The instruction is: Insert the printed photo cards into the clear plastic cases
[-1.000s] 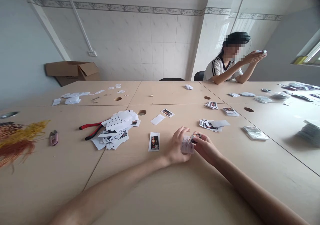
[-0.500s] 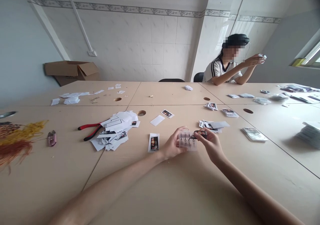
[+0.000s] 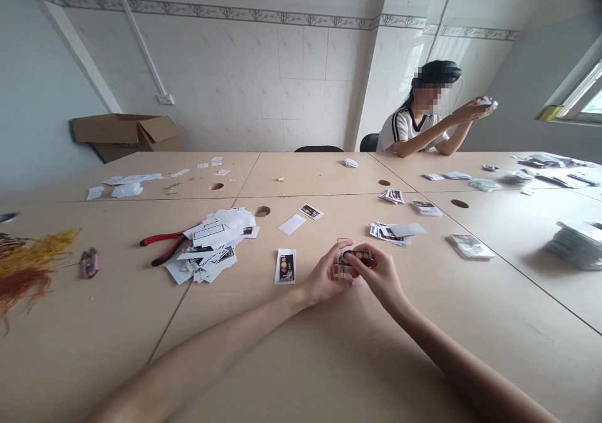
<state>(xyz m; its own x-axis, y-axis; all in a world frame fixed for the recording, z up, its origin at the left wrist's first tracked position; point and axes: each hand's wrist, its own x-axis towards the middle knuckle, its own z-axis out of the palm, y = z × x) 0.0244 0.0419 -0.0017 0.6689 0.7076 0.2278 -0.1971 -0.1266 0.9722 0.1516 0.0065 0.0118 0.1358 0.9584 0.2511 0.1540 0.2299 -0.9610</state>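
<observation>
My left hand (image 3: 323, 275) is closed on the edge of a clear plastic case (image 3: 345, 272) that holds rows of small dark pieces, too small to name. Between the fingers and thumb of my right hand (image 3: 383, 276) is a black printed card (image 3: 362, 258), laid over the upper part of the case and hiding some of it. Left of the hands, a white paper slip with a black printed card (image 3: 286, 267) lies on the table. Beyond them are a loose printed card (image 3: 311, 211) and a blank white slip (image 3: 292, 224).
A heap of paper slips (image 3: 214, 241) partly covers red-handled pliers (image 3: 164, 240). Small pink cutters (image 3: 89, 264) and yellow and orange strings (image 3: 35, 260) lie left. Stacked clear packs (image 3: 576, 247) stand right. Across the table (image 3: 301, 348), a co-worker (image 3: 409, 125) holds something small.
My right hand has moved left, carrying the black card from the case's right edge to over its upper part. The view has shifted slightly.
</observation>
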